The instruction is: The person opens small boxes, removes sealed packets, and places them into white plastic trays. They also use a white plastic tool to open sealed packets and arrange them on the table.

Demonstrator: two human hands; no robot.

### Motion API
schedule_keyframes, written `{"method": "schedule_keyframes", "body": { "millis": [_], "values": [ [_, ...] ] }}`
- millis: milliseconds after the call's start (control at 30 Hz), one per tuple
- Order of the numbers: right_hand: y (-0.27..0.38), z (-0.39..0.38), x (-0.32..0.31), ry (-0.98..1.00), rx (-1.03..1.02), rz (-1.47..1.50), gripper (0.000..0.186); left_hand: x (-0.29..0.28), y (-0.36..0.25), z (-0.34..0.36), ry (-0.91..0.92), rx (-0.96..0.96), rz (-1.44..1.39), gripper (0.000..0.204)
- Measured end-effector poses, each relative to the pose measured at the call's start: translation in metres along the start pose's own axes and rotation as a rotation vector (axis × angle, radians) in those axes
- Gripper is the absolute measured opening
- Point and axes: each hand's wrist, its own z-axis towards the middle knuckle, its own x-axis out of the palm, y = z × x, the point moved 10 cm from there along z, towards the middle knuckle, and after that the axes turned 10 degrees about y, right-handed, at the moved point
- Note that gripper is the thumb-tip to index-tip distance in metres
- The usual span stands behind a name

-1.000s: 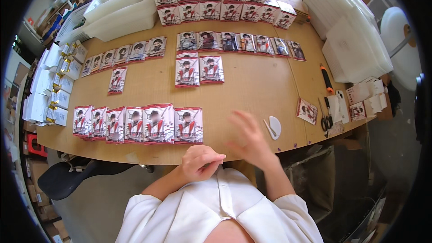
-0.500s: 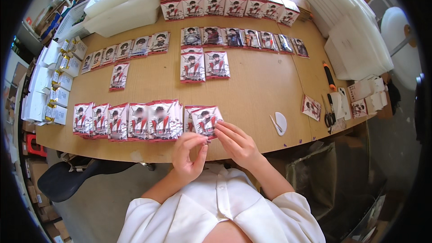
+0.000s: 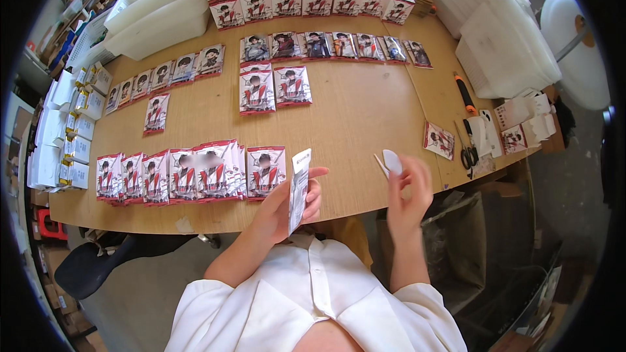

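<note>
Near the front edge, my left hand (image 3: 274, 207) is closed on a foil card packet (image 3: 298, 192), which stands tilted nearly edge-on with its pale back showing. My right hand (image 3: 411, 197) is at a white rounded flat piece (image 3: 392, 161) on the table, beside a thin pale stick (image 3: 381, 165). Motion smears its fingers, so whether they grip anything is unclear. Left of my left hand lies a red-and-white packet (image 3: 266, 172), next to a row of overlapping packet piles (image 3: 182, 176).
Rows of character packets (image 3: 339, 45) lie farther back, before stacked illustrated boxes (image 3: 287, 1). White bins (image 3: 156, 26) stand back left, white trays (image 3: 502, 45) back right. Scissors (image 3: 467, 153), an orange-handled cutter (image 3: 464, 94) and a loose packet (image 3: 439, 140) lie right. White cartons (image 3: 62, 130) line the left edge.
My left hand has lifted the packet off the pile and turned it edge-on. My right hand has let go of it and moved right to the white piece. The view has shifted slightly.
</note>
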Motion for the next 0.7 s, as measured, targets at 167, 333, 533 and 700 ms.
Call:
{"method": "schedule_keyframes", "body": {
  "millis": [167,333,533,700],
  "values": [
    [-0.074,0.011,0.008,0.227,0.331,-0.370,0.045,0.001,0.007,-0.002,0.001,-0.038,0.005,0.068],
    [-0.084,0.018,0.017,0.257,0.328,-0.318,0.037,-0.004,0.002,-0.004,-0.082,-0.014,0.134,0.079],
    [-0.099,0.026,0.023,0.340,0.374,-0.149,0.032,0.000,0.001,-0.005,-0.007,-0.008,0.063,0.087],
    [-0.113,0.029,0.019,0.348,0.379,-0.191,0.034,-0.004,0.009,-0.008,-0.055,-0.089,-0.115,0.059]
  ]
}}
